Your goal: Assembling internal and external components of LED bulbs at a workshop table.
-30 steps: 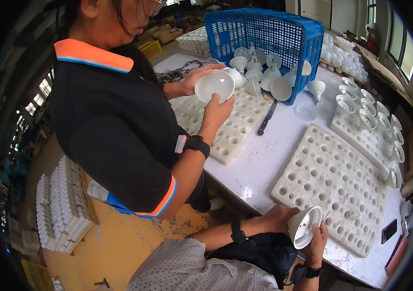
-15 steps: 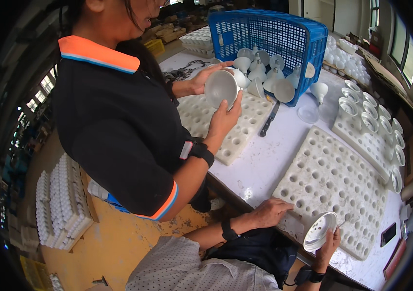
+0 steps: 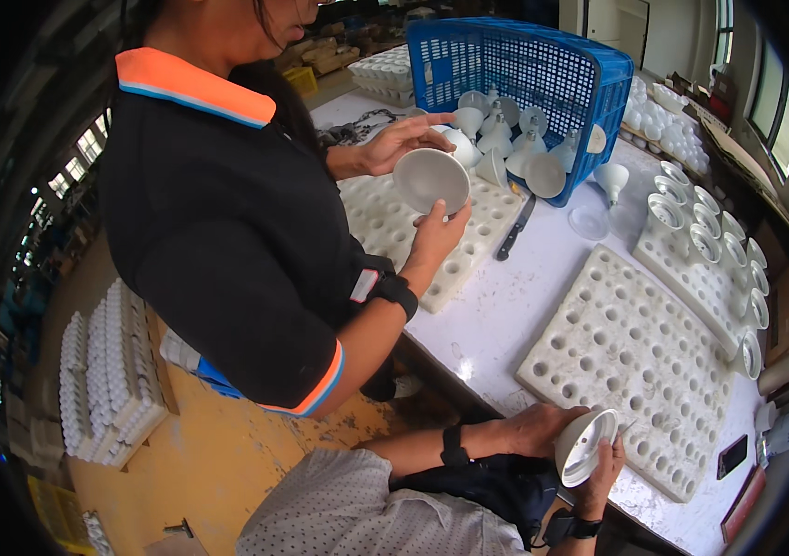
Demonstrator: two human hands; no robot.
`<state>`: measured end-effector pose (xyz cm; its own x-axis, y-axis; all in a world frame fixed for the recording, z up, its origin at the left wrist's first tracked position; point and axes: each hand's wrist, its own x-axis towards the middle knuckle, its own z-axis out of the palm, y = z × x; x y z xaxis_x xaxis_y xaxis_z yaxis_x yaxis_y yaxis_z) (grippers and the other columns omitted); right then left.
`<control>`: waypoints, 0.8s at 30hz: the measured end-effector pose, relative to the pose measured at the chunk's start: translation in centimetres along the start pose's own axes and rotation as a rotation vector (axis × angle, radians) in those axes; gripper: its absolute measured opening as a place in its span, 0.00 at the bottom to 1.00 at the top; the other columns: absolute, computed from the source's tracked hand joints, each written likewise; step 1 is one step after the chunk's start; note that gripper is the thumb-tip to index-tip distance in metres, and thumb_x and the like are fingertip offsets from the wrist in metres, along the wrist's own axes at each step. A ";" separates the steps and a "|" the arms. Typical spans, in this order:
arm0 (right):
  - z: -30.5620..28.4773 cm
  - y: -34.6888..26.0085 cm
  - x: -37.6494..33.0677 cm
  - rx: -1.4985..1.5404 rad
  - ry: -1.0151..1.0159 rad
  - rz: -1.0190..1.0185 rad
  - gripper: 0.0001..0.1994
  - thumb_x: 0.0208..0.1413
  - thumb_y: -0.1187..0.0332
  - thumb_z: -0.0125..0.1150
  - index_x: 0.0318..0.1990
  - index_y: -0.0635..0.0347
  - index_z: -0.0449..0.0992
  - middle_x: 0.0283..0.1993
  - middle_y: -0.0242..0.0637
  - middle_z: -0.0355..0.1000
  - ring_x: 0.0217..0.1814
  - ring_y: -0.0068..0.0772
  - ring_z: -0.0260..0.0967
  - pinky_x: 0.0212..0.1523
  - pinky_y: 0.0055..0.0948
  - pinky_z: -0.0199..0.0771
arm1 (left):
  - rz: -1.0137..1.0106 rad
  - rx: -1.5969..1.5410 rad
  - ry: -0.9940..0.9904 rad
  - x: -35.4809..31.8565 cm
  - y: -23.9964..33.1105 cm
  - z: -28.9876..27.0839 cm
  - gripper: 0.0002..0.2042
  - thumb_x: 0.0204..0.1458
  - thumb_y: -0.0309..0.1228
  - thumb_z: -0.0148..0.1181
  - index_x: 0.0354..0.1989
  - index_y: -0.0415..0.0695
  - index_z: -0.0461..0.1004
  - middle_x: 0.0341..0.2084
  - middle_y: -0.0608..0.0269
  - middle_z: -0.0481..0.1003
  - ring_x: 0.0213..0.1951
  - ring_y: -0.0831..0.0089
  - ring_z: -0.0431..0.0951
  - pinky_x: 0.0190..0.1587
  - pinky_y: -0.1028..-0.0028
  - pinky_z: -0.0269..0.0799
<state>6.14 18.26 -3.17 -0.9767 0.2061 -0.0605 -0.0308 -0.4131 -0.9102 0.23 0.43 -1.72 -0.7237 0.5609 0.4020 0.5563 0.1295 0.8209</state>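
Observation:
A white cup-shaped lamp housing (image 3: 583,452) is held above the table's near edge, its open face tilted up to the right. My right hand (image 3: 604,474) grips its right rim, thumb and fingers closed on it. A thin pale piece (image 3: 631,427) sticks out beside those fingertips; what it is I cannot make out. My left hand (image 3: 542,430) is closed against the housing's far left side, its fingertips partly hidden behind the wall. Just beyond the hands lies a white foam tray (image 3: 589,320) with rows of round holes.
On the left a co-worker in a black shirt holds a white reflector lamp (image 3: 431,182) over another foam tray (image 3: 454,269). A knife (image 3: 516,228) lies beside it. Behind stands a blue basket (image 3: 618,93) tipped over lamps. Several housings sit on a right-hand tray (image 3: 681,269); a phone (image 3: 732,456) lies nearby.
My left hand has moved right from the tray's edge onto the lamp housing. The right hand has brought the housing slightly left. The co-worker has tilted the reflector lamp's face upward.

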 end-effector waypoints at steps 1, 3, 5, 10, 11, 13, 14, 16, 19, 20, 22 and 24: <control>0.0 0.0 0.0 -0.002 -0.016 0.005 0.14 0.55 0.72 0.49 0.47 0.69 0.69 0.39 0.37 0.72 0.38 0.24 0.70 0.41 0.20 0.69 | -0.015 0.039 -0.026 0.0 -0.4 0.2 0.25 0.44 0.29 0.60 0.53 0.43 0.63 0.31 0.49 0.75 0.35 0.51 0.77 0.37 0.62 0.74; -0.1 0.1 -0.1 0.005 -0.001 0.017 0.14 0.54 0.73 0.49 0.48 0.70 0.69 0.39 0.37 0.72 0.38 0.25 0.70 0.41 0.21 0.69 | -0.029 0.077 -0.053 -0.3 -1.2 0.6 0.21 0.45 0.31 0.59 0.50 0.44 0.66 0.30 0.50 0.76 0.34 0.52 0.77 0.36 0.63 0.74; -0.1 0.1 -0.2 -0.001 -0.022 0.026 0.15 0.54 0.73 0.49 0.48 0.70 0.69 0.40 0.38 0.72 0.38 0.25 0.70 0.41 0.22 0.69 | -0.048 0.133 -0.085 -0.6 -1.8 1.0 0.17 0.46 0.32 0.58 0.46 0.45 0.68 0.30 0.50 0.76 0.34 0.53 0.77 0.35 0.63 0.74; 0.3 0.2 -0.3 0.031 -0.038 0.026 0.15 0.54 0.72 0.50 0.48 0.70 0.69 0.41 0.38 0.72 0.39 0.25 0.70 0.42 0.22 0.69 | -0.066 0.156 -0.040 -1.1 -1.7 0.6 0.14 0.45 0.31 0.58 0.42 0.45 0.70 0.29 0.51 0.76 0.34 0.52 0.77 0.35 0.63 0.73; 0.3 0.2 -0.3 0.037 -0.037 0.030 0.15 0.54 0.72 0.50 0.48 0.70 0.69 0.41 0.38 0.72 0.39 0.25 0.70 0.42 0.22 0.69 | -0.033 0.127 -0.012 -1.2 -1.5 0.3 0.13 0.44 0.30 0.59 0.39 0.45 0.71 0.28 0.51 0.76 0.34 0.52 0.77 0.35 0.63 0.73; 0.3 0.2 -0.2 0.046 -0.034 0.035 0.16 0.54 0.72 0.50 0.49 0.70 0.69 0.41 0.38 0.72 0.39 0.25 0.70 0.42 0.22 0.69 | -0.028 0.109 0.005 -1.4 -1.1 -0.6 0.13 0.42 0.29 0.61 0.37 0.44 0.71 0.28 0.51 0.76 0.34 0.53 0.77 0.35 0.63 0.73; 0.3 0.2 -0.2 0.051 -0.032 0.033 0.16 0.54 0.72 0.50 0.49 0.70 0.68 0.41 0.38 0.73 0.39 0.25 0.70 0.42 0.22 0.69 | 0.032 0.055 0.036 -1.5 -1.0 -1.0 0.12 0.40 0.29 0.63 0.35 0.43 0.72 0.27 0.51 0.76 0.34 0.53 0.77 0.34 0.64 0.73; 0.2 0.2 -0.2 0.060 -0.024 0.032 0.16 0.54 0.72 0.50 0.49 0.70 0.68 0.41 0.38 0.73 0.39 0.25 0.70 0.42 0.22 0.69 | -0.017 0.063 0.021 -1.6 -0.8 -1.3 0.12 0.38 0.28 0.64 0.33 0.43 0.72 0.26 0.50 0.75 0.33 0.53 0.77 0.34 0.64 0.73; 0.3 0.2 -0.3 0.046 -0.020 0.038 0.16 0.54 0.71 0.51 0.49 0.70 0.68 0.40 0.38 0.73 0.39 0.25 0.70 0.42 0.23 0.70 | -0.049 0.046 0.034 -1.8 -0.7 -1.4 0.11 0.37 0.27 0.65 0.31 0.42 0.73 0.25 0.50 0.75 0.33 0.53 0.77 0.32 0.64 0.72; 0.5 0.2 -0.4 0.054 -0.019 0.036 0.16 0.54 0.71 0.51 0.49 0.70 0.68 0.40 0.38 0.73 0.39 0.25 0.71 0.42 0.23 0.70 | -0.043 0.023 0.046 -1.9 -0.8 -1.4 0.10 0.38 0.27 0.65 0.30 0.42 0.73 0.25 0.50 0.75 0.32 0.53 0.77 0.32 0.64 0.72; 0.8 0.0 -0.3 0.063 -0.016 0.034 0.16 0.53 0.71 0.51 0.49 0.70 0.68 0.40 0.38 0.73 0.39 0.25 0.71 0.42 0.23 0.70 | -0.088 0.061 0.026 -2.0 -1.0 -1.4 0.10 0.38 0.27 0.65 0.29 0.41 0.72 0.25 0.50 0.75 0.32 0.53 0.77 0.31 0.64 0.72; 1.1 -0.1 -0.5 0.041 0.021 0.038 0.17 0.53 0.72 0.50 0.49 0.70 0.68 0.41 0.38 0.73 0.39 0.26 0.71 0.42 0.23 0.70 | -0.111 0.080 0.004 -2.2 -1.4 -1.5 0.09 0.38 0.26 0.64 0.28 0.41 0.72 0.24 0.50 0.75 0.32 0.52 0.77 0.31 0.64 0.72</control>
<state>6.37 17.27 -2.61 -0.9726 0.2082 -0.1038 -0.0028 -0.4566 -0.8896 0.41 -2.17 -3.16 -0.7845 0.5359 0.3120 0.5032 0.2560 0.8254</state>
